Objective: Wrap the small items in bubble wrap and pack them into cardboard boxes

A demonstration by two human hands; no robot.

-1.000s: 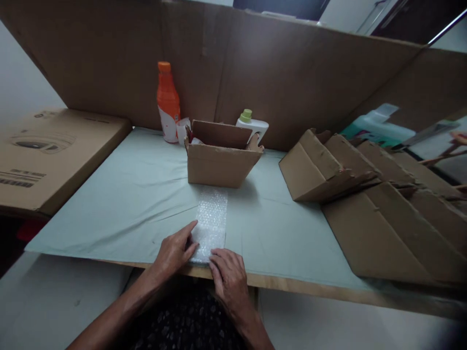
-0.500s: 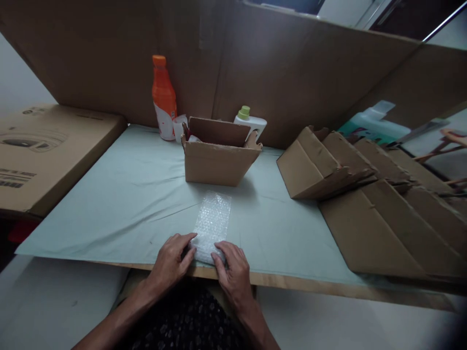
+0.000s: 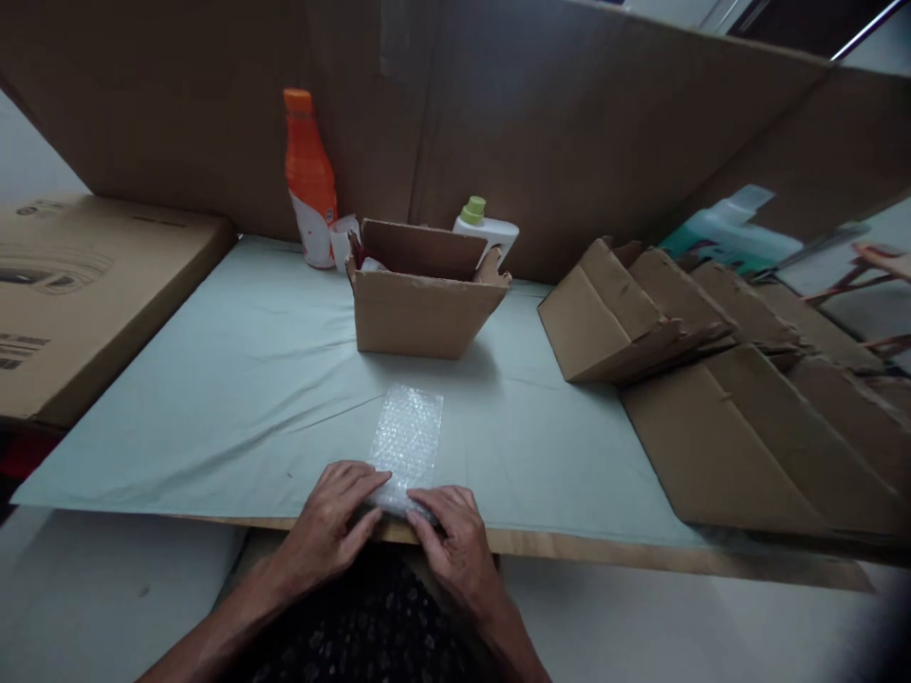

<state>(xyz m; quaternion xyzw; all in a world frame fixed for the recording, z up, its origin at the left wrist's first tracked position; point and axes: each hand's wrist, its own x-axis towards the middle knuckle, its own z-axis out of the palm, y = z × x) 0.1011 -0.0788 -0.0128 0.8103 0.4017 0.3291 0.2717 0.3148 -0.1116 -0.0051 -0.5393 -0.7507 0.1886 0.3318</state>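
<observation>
— What are your hands doing at bottom centre?

— My left hand [image 3: 334, 517] and right hand [image 3: 452, 536] curl their fingers over the near end of a bubble wrap strip [image 3: 405, 441], seemingly pinching it; the grip is partly hidden.

— And beyond?

— The strip lies flat toward an open cardboard box [image 3: 419, 308]. An orange bottle [image 3: 307, 180] stands upper left; flattened cartons [image 3: 718, 379] fan out right.

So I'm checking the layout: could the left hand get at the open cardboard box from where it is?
Probably yes: the left hand rests on the bubble wrap, and only bare cloth lies between it and the box.
</observation>
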